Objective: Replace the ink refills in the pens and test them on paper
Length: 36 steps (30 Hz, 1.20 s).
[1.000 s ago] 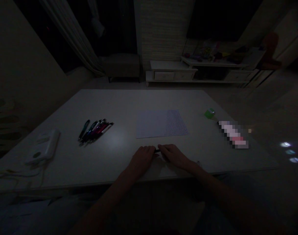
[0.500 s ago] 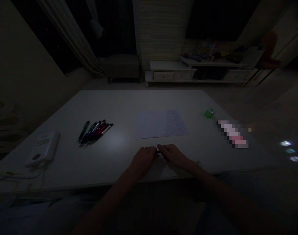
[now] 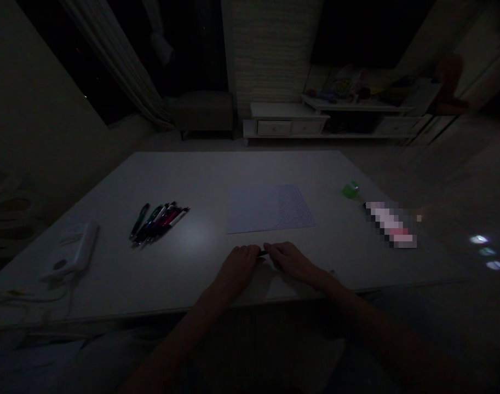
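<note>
Close to the table's near edge, my left hand and my right hand are both closed on a thin black pen. Only a short dark stretch of it shows in the gap between them; my fingers hide the rest. Just beyond my hands lies a sheet of paper, its left part blank and its right part covered with fine writing. Off to the left, several pens rest in a loose pile, with black, red and white barrels.
The white table carries a white box-shaped device with cables at far left. At right are a small green container and a pixelated object. A small clear item lies by my right wrist. The room is dark.
My left hand has shifted slightly left, so a little more of the black pen shows between my hands. My right hand has barely moved.
</note>
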### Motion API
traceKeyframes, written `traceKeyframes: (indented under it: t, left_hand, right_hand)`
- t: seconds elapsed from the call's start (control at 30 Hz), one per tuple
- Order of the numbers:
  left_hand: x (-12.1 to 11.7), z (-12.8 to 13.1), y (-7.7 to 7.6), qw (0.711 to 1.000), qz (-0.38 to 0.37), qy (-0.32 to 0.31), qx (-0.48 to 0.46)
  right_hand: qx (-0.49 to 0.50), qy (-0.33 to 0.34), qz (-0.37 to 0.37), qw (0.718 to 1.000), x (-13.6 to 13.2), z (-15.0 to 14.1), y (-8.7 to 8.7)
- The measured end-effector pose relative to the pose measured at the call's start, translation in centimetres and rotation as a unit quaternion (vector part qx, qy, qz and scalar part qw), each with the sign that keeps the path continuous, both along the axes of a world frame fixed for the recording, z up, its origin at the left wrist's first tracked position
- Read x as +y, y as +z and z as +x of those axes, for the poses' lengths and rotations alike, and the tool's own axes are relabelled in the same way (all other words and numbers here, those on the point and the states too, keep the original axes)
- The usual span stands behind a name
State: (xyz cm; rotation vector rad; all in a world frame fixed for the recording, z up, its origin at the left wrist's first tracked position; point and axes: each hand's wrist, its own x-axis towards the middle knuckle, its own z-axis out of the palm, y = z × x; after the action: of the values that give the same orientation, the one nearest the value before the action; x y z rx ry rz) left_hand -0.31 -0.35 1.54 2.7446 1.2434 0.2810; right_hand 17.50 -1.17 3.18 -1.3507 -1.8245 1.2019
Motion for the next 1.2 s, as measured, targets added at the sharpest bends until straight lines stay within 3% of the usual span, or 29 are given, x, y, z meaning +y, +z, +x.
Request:
traceKeyframes:
  t: [0.53, 0.8, 0.93, 1.0, 1.07, 1.13, 1.2]
  left_hand:
    - [-0.2, 0.2, -0.1, 1.000, 0.013, -0.011, 0.008]
    - [-0.4, 0.3, 0.0, 1.000, 0.001, -0.021, 0.003]
    - [0.0, -0.3, 0.2, 1.000, 0.002, 0.018, -0.014]
    - [0.3, -0.9, 0.4, 0.998, -0.003, 0.054, -0.032]
    - [0.5, -1.2, 0.5, 0.994, -0.021, 0.085, -0.068]
    - [0.4, -1.1, 0.6, 0.987, -0.045, 0.100, -0.114]
    - [0.0, -0.6, 0.5, 0.982, -0.072, 0.095, -0.149]
  right_hand:
    - [-0.024, -0.009, 0.015, 1.000, 0.0, 0.1, 0.1]
    - [-0.017, 0.025, 0.011, 0.999, 0.1, 0.1, 0.2]
    - [-0.042, -0.008, 0.021, 0.999, 0.8, 1.3, 0.3]
    - [-0.077, -0.048, 0.080, 0.993, 1.0, 1.9, 0.6]
    - [-0.140, -0.078, 0.207, 0.965, 0.8, 2.2, 1.0]
    - [-0.215, -0.058, 0.331, 0.917, 0.4, 1.7, 1.2]
    - [-0.279, 0.011, 0.389, 0.878, -0.1, 0.9, 1.1]
